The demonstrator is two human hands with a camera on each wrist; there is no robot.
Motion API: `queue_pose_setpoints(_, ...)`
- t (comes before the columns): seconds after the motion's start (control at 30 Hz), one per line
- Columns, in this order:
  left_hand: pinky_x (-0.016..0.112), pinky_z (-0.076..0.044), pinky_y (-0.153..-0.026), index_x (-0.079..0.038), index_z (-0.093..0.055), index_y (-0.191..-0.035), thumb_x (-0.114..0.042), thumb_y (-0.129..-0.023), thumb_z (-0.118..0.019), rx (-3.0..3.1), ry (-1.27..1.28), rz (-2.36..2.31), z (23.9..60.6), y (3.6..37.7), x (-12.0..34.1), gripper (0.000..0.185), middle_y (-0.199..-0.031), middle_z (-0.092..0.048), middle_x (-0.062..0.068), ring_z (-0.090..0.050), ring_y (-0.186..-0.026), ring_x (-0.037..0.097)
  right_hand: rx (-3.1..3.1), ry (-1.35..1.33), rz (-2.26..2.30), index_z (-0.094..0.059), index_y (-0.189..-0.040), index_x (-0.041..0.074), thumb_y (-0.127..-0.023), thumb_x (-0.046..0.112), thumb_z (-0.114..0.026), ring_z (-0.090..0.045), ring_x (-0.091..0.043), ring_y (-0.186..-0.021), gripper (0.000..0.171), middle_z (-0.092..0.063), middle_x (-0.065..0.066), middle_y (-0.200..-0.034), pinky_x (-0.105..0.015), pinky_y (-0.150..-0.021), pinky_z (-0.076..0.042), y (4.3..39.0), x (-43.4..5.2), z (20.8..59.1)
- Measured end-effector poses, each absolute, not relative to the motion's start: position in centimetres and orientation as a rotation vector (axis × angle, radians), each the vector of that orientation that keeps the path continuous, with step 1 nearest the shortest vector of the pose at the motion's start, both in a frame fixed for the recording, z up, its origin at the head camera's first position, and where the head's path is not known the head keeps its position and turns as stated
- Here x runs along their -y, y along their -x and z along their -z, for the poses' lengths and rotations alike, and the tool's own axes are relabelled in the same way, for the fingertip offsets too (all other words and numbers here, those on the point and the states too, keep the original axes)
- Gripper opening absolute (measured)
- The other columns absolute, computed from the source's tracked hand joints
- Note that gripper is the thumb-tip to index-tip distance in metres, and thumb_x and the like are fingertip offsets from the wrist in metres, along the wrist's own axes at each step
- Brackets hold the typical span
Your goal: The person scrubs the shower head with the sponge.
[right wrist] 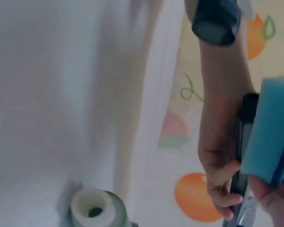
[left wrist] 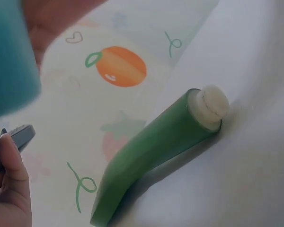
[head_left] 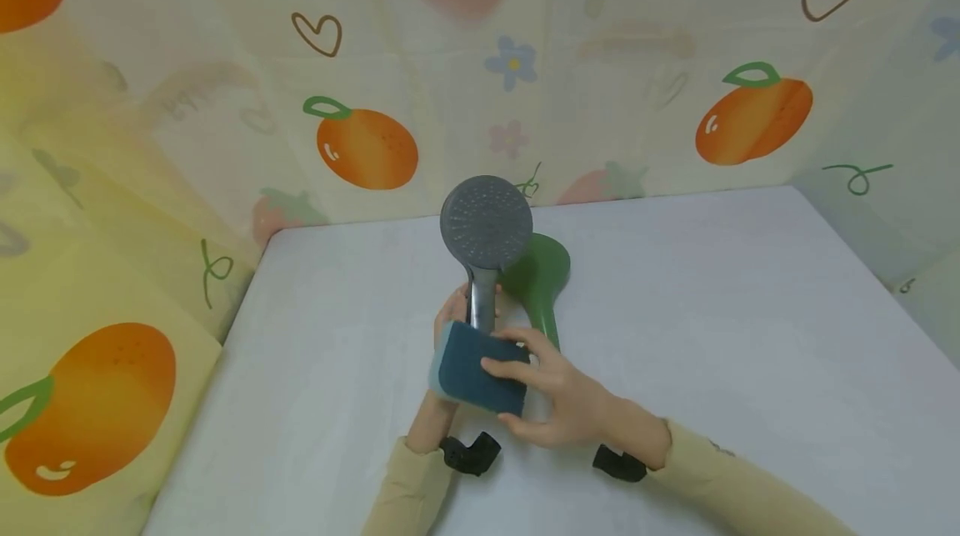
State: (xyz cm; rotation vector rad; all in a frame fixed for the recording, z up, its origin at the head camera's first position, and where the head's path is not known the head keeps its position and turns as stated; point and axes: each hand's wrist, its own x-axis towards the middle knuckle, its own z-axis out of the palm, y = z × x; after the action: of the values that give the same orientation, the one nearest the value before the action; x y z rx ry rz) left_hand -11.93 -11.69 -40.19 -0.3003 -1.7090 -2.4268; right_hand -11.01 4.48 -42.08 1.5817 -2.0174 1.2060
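Note:
A grey and chrome handheld shower head [head_left: 486, 223] stands upright with its nozzle face toward the head camera. My left hand [head_left: 448, 313] grips its handle from behind, and in the right wrist view the curled fingers [right wrist: 222, 176] show round the handle. A blue sponge [head_left: 474, 369] with a darker scouring side is in front of the lower handle. My right hand [head_left: 558, 394] pinches the sponge between thumb and fingers at its right edge. Just behind, a second shower head in green [head_left: 551, 262] lies on the table; its white threaded end [left wrist: 212, 105] shows in the left wrist view.
The white-covered table [head_left: 720, 311] extends to both sides of the hands. A patterned curtain [head_left: 600, 127] with oranges and hearts hangs along its back and sides. Black wrist cameras [head_left: 471, 454] sit at both wrists, below the light sleeves [head_left: 738, 473].

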Motion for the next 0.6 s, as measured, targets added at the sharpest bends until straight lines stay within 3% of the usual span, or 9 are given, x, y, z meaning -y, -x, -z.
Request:
queue_pose_setpoints(0.1,0.018,-0.040,-0.066,0.020,-0.039,-0.124,-0.015,-0.103,-0.021,1.759,0.294,2.370,39.7,11.7,11.5,0.044,-0.097,-0.062,-0.012,-0.054,-0.078,0.004,1.939,-1.706,-1.155,-0.051,-0.128,0.005,-0.084,0.026,-0.063,-0.039,-0.033,-0.117,0.050,-0.037,-0.026,-0.130,-0.041,-0.089,-0.046,10.7,-4.7,42.2)
queue_pose_setpoints(0.2,0.017,-0.043,-0.065,0.023,-0.039,-0.119,-0.009,-0.102,-0.024,1.687,0.407,2.425,39.5,11.7,11.3,0.039,-0.093,-0.062,-0.008,-0.055,-0.075,0.004,1.881,-1.690,-1.169,-0.051,-0.129,0.005,-0.083,0.025,-0.065,-0.040,-0.036,-0.117,0.052,-0.037,-0.029,-0.128,-0.041,-0.090,-0.045,11.3,-4.8,42.1)
queue_pose_setpoints(0.33,0.020,-0.048,-0.070,0.003,-0.048,-0.118,-0.024,-0.101,-0.037,1.479,0.567,2.691,39.8,11.9,11.2,0.034,-0.096,-0.059,-0.002,-0.057,-0.080,0.007,1.838,-1.582,-1.207,-0.051,-0.129,0.004,-0.083,0.025,-0.066,-0.041,-0.039,-0.116,0.052,-0.037,-0.034,-0.126,-0.043,-0.092,-0.043,12.4,-4.9,41.9)
queue_pose_setpoints(0.47,0.023,-0.045,-0.083,-0.016,-0.053,-0.118,-0.038,-0.099,-0.041,1.593,0.473,2.586,41.5,12.2,11.5,0.032,-0.105,-0.059,-0.005,-0.056,-0.094,0.007,1.843,-1.450,-1.185,-0.053,-0.127,0.001,-0.084,0.025,-0.066,-0.042,-0.039,-0.116,0.050,-0.038,-0.033,-0.126,-0.042,-0.091,-0.043,13.3,-4.9,41.6)
queue_pose_setpoints(0.6,0.025,-0.042,-0.086,-0.016,-0.053,-0.118,-0.038,-0.099,-0.037,1.818,0.299,2.397,43.0,12.4,11.9,0.033,-0.104,-0.056,-0.008,-0.053,-0.096,0.007,1.894,-1.298,-1.183,-0.055,-0.125,0.003,-0.086,0.029,-0.063,-0.043,-0.037,-0.116,0.048,-0.040,-0.029,-0.128,-0.040,-0.087,-0.043,13.6,-4.9,41.5)
